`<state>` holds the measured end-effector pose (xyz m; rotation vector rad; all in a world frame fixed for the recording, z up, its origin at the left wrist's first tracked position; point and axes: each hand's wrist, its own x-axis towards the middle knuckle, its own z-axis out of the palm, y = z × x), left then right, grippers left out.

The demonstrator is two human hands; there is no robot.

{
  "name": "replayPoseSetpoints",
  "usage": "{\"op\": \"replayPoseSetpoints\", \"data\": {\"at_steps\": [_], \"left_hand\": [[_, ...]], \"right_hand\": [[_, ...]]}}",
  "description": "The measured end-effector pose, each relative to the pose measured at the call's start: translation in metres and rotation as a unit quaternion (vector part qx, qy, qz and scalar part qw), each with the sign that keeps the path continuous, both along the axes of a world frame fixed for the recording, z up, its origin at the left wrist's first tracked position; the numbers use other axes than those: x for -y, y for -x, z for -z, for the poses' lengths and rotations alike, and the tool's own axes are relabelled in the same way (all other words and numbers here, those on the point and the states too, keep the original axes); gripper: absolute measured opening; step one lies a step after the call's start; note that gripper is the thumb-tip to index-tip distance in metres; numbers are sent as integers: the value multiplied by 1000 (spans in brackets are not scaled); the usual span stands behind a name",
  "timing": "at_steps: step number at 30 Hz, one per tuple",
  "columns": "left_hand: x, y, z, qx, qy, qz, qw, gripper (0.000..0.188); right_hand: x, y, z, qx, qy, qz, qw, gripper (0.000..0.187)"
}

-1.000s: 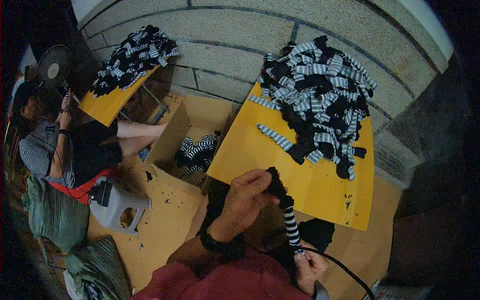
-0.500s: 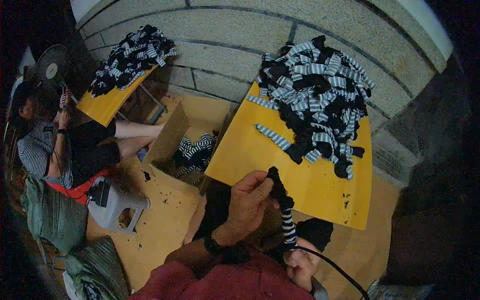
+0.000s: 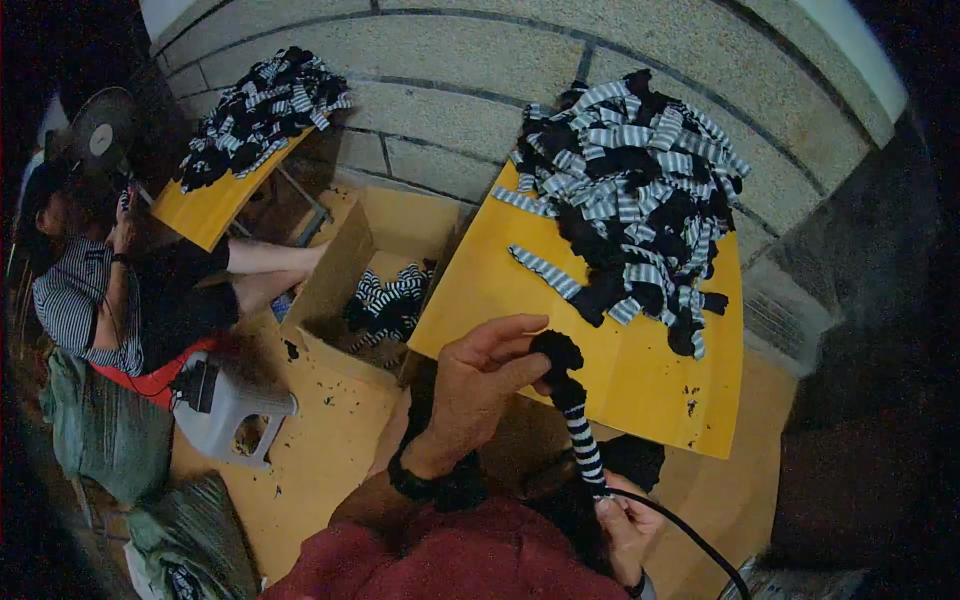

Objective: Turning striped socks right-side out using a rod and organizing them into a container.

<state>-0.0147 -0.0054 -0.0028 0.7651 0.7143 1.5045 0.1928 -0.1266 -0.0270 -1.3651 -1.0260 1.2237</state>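
A black-and-white striped sock (image 3: 583, 440) stands nearly upright in front of me, its black end bulging and bent over at the top. My left hand (image 3: 485, 385) has its thumb and fingers around the edge of that black end; some fingertips are hidden behind it. Low down, my right hand (image 3: 628, 525) is closed around the bottom of the sock, where a black hose or cable (image 3: 690, 530) meets it. What is inside the sock is hidden. Just beyond is the yellow table (image 3: 470, 300), bearing a heap of striped socks (image 3: 640, 180).
An open cardboard box (image 3: 340, 270) with striped socks inside stands left of the table. Farther left a person (image 3: 90, 300) sits by a second yellow table (image 3: 215, 215). A grey plastic stool (image 3: 235, 415) and green sacks (image 3: 105, 430) are at the left; a stone wall (image 3: 440, 60) rises behind.
The sock's black end has gone from narrow and pinched to rounded and bent over. My left fingers have spread somewhat and risen slightly; my right hand has shifted a little to the right.
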Motion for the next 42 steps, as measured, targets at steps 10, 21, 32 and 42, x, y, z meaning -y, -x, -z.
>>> {"op": "replayPoseSetpoints", "data": {"at_steps": [10,21,32,42], "left_hand": [[9,-13,20,71,66,41,994,17],[11,-41,50,149,103,73,981,18],[-7,-3,15,-40,-9,-54,998,15],[-7,-14,26,149,24,-115,982,11]], "right_hand": [[8,-1,32,-55,-60,24,996,32],[3,20,47,-227,-74,71,968,35],[7,4,55,-100,-106,16,989,33],[11,21,43,19,-71,24,997,29]]}}
